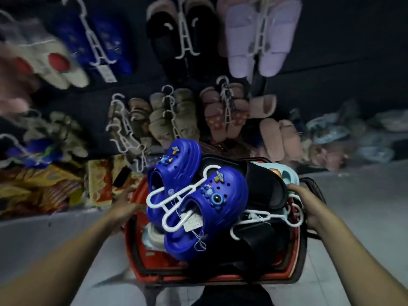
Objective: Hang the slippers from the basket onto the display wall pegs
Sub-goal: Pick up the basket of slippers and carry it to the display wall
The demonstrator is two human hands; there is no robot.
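- Blue foam clogs (212, 204) are lying on top of the heap in the red basket (220, 279), clipped as a pair onto a white plastic hanger (176, 195), with the hanger's hook pointing up towards the wall.
- Black slides (262, 186) and a pale blue slipper (287, 173) are sitting beside and under them, and a second white hanger (265, 217) is poking out near the right rim.
- Left hand (123, 202) is reaching to the basket's left rim with its fingers looking stretched out and spread. It is blurred, so whether it is pressing on the rim or only touching it is unclear.
- Right hand (309, 208) is curling over the right rim and seems to be clamping on the basket's edge, though its fingertips are hiding behind the pile.
- Judging by their look, the clogs are going to be light, springy and not at all fragile, while the thin hanger is likely to flex and snag on its neighbours.
- Taking hold at the hanger's neck, just below the hook, is looking like the best option, since the pair would stay together with the hook free for a peg.
- Dark display wall (342, 40) ahead is already carrying hung pairs, a lilac pair (262, 40) among them.
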